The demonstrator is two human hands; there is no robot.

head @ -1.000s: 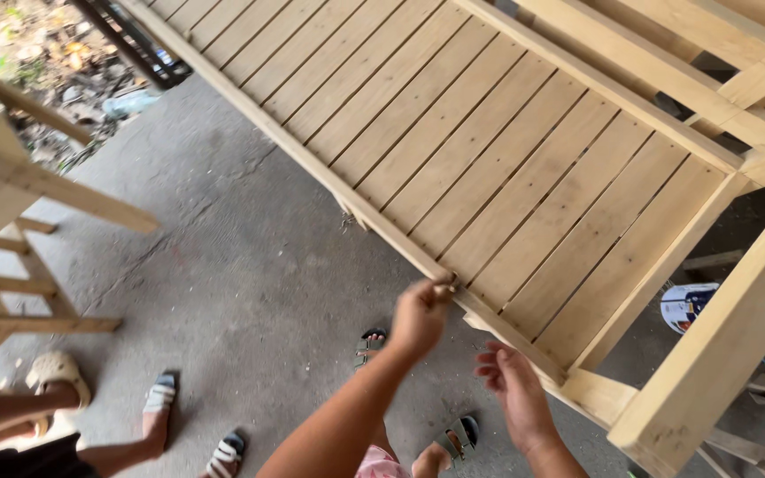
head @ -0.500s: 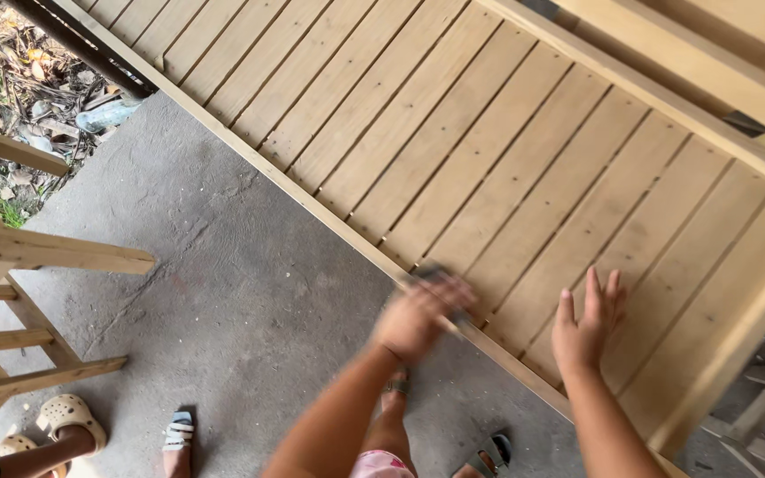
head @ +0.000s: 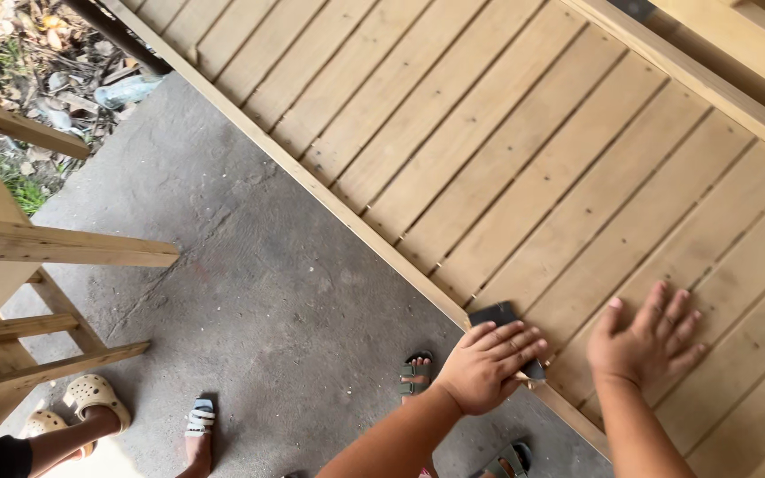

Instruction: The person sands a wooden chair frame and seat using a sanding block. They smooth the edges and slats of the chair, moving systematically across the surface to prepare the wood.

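Observation:
A large slatted wooden panel (head: 506,150) of pale planks fills the upper right of the head view. My left hand (head: 487,365) presses a dark sanding block (head: 499,319) against the panel's lower edge rail, fingers wrapped over it. My right hand (head: 648,341) lies flat on a plank just to the right, fingers spread, holding nothing.
A grey concrete floor (head: 250,292) lies below the panel. A wooden frame (head: 19,257) stands at the left. Another person's feet in a cream clog (head: 90,394) and a sandal (head: 198,423) are at the lower left. My own sandalled feet (head: 413,376) show beneath the panel. Litter lies at the upper left.
My left hand has settled on the edge rail with the sanding block. My right hand rose from below the edge and now rests flat on the planks. The view shifted closer.

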